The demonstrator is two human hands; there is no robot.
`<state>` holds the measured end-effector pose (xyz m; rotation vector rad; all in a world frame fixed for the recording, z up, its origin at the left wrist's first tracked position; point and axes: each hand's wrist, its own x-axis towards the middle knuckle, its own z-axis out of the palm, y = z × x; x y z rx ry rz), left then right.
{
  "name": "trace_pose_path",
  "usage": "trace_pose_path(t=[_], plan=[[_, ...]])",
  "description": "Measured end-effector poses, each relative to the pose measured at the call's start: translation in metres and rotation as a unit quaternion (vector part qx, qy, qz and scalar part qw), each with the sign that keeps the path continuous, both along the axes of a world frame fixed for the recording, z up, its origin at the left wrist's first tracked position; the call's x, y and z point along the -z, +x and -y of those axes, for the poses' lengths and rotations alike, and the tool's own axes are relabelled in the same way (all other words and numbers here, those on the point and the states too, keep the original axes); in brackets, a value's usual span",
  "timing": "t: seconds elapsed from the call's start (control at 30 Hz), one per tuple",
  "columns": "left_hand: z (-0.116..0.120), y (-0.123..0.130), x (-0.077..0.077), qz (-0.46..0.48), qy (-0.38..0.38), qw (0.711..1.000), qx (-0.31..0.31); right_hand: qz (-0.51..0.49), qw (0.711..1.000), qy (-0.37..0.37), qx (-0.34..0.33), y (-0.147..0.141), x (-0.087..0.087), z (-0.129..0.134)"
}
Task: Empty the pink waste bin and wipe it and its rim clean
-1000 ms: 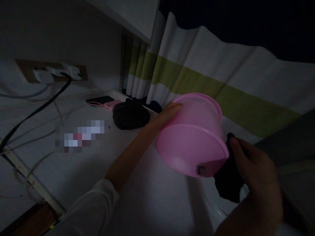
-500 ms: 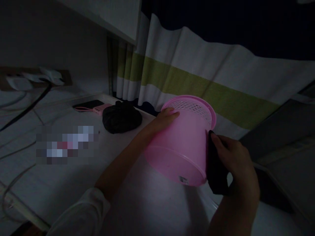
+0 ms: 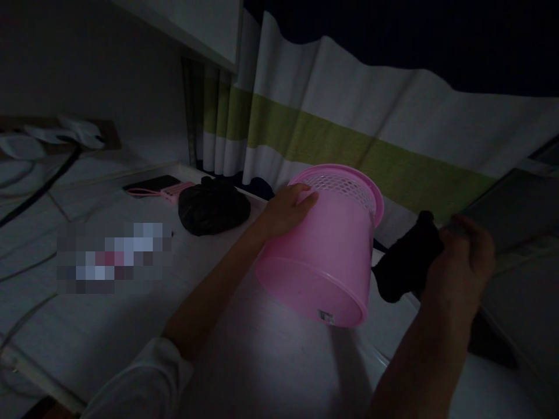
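A pink plastic wastebasket [image 3: 334, 233] is tilted, its underside turned toward me and its lattice-edged rim facing the curtain. My left hand [image 3: 287, 210] grips its left side near the rim, fingers and thumb pressed on the wall. A small white label shows on the base. To the right of the basket, my right hand [image 3: 459, 262] is closed on a black cloth [image 3: 406, 259], which hangs apart from the basket wall. The far side of the cloth and the basket's inside are hidden.
A black plastic bag [image 3: 213, 208] sits on the white tabletop [image 3: 279, 372] left of the basket. Behind it lie a dark phone [image 3: 151, 185] and a pink strapped item [image 3: 174, 191]. Plugs and cables [image 3: 65, 160] run along the left; a striped curtain [image 3: 384, 157] hangs behind.
My right hand has carried the black cloth away from the basket's side, to the right and slightly up. My left hand and the basket have barely moved.
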<state>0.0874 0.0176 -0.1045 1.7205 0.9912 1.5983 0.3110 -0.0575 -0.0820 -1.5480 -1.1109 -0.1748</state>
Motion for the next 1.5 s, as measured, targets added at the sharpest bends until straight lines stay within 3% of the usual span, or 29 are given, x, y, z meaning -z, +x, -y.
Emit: trace_pose_path(t=[0.13, 0.3, 0.37, 0.43, 0.47, 0.53, 0.6, 0.77, 0.97, 1.03, 1.3, 1.5], plan=[[0.01, 0.01, -0.002, -0.133, 0.067, 0.988, -0.051, -0.013, 0.997, -0.033, -0.074, -0.003, 0.002, 0.001], [0.025, 0.015, -0.007, -0.184, 0.059, 0.981, -0.034, 0.035, 0.985, 0.165, -0.047, -0.007, 0.007, -0.005], [0.03, 0.015, -0.01, -0.223, 0.06, 0.973, -0.024, 0.036, 0.973, 0.205, -0.094, -0.009, 0.008, -0.005], [0.034, 0.015, -0.012, -0.273, 0.06, 0.96, -0.03, 0.037, 0.964, 0.156, -0.213, -0.011, 0.009, -0.004], [0.036, 0.014, -0.012, -0.293, 0.059, 0.954, -0.036, 0.052, 0.954, 0.091, -0.282, -0.012, 0.009, -0.003], [0.036, 0.014, -0.012, -0.32, 0.055, 0.945, -0.045, 0.108, 0.91, -0.065, -0.395, -0.011, 0.009, 0.001], [0.035, 0.013, -0.011, -0.339, 0.056, 0.938, -0.049, 0.148, 0.869, -0.162, -0.444, -0.01, 0.008, 0.006], [0.032, 0.013, -0.007, -0.338, 0.073, 0.937, -0.054, 0.228, 0.823, -0.204, -0.478, -0.01, 0.0, 0.015], [0.032, 0.014, -0.009, -0.308, 0.062, 0.947, -0.063, 0.337, 0.711, -0.204, -0.583, -0.012, -0.009, 0.03], [0.032, 0.013, -0.009, -0.289, 0.059, 0.954, -0.048, 0.338, 0.691, -0.204, -0.606, -0.01, -0.01, 0.033], [0.031, 0.003, -0.011, -0.309, 0.058, 0.947, 0.057, 0.222, 0.765, -0.199, -0.571, -0.002, -0.003, 0.024], [0.048, -0.005, -0.023, -0.284, 0.057, 0.949, 0.125, 0.068, 0.884, -0.088, -0.455, -0.014, 0.004, 0.013]])
